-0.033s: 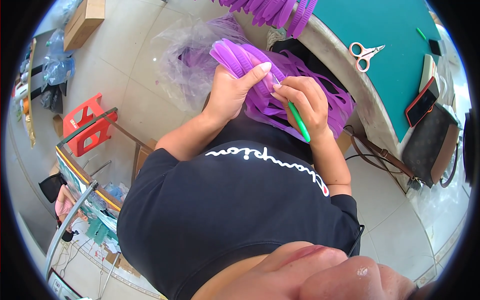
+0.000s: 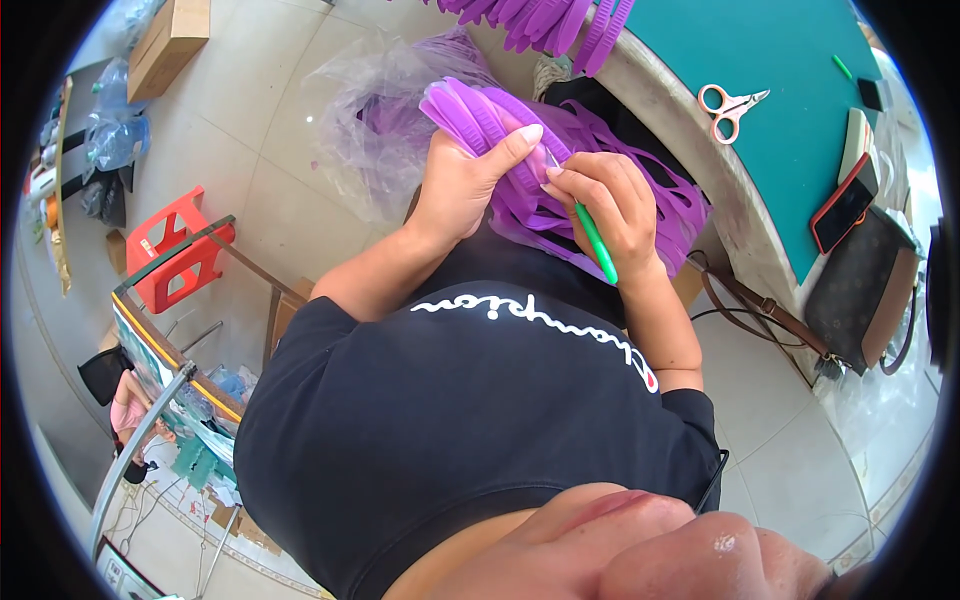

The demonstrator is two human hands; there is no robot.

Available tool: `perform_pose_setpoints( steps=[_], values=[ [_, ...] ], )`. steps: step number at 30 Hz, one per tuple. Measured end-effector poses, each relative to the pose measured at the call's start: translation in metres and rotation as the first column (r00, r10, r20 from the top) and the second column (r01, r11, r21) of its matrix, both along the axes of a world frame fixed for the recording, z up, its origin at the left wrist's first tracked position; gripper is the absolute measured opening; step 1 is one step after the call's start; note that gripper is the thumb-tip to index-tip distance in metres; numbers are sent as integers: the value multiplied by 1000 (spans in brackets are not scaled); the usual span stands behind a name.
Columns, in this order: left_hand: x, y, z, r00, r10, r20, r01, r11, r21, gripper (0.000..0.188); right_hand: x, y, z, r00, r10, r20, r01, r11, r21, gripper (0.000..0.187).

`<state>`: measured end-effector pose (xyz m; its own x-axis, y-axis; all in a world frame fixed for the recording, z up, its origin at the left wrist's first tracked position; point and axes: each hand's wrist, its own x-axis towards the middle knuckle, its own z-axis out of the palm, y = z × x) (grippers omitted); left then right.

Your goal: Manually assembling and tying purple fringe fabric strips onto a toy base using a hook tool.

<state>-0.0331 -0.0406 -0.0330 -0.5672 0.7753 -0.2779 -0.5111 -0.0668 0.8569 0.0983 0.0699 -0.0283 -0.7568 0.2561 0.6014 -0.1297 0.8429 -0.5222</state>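
My left hand (image 2: 462, 185) is closed round a bundle of purple rubbery straps (image 2: 467, 118), its thumb pressed on top of them. In my right hand (image 2: 618, 205) is a green-handled tool (image 2: 597, 245), gripped like a pen. Its thin metal tip points at the straps beside my left thumb; whether it touches them I cannot tell. More purple straps (image 2: 675, 205) lie loose in a heap over my lap, below and to the right of both hands.
A green-topped table (image 2: 740, 50) at the upper right carries scissors (image 2: 730, 112), a phone (image 2: 843, 215) and hanging purple straps (image 2: 540, 22). Clear plastic bagging (image 2: 345, 120) lies beyond my left hand. A red stool (image 2: 180, 250) stands left; a brown handbag (image 2: 862, 290) is at right.
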Motion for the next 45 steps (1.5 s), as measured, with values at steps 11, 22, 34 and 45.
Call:
perform_pose_setpoints(
  steps=[11,22,34,45],
  values=[
    [-10,-6,-14,992,-68,102,73,996,-48,8,15,11,20,992,87,94,63,308,-949,14],
    [-8,-11,-44,924,-121,-362,64,984,-166,18,15,13,5,991,132,17,-5,164,-986,30],
    [-44,-28,-150,955,74,287,56,907,-418,21,171,79,52,862,-111,-495,-468,205,-860,29],
    [-42,-35,-144,905,64,420,129,900,-416,27,210,109,76,539,-205,-817,-777,253,-576,24]
  ],
)
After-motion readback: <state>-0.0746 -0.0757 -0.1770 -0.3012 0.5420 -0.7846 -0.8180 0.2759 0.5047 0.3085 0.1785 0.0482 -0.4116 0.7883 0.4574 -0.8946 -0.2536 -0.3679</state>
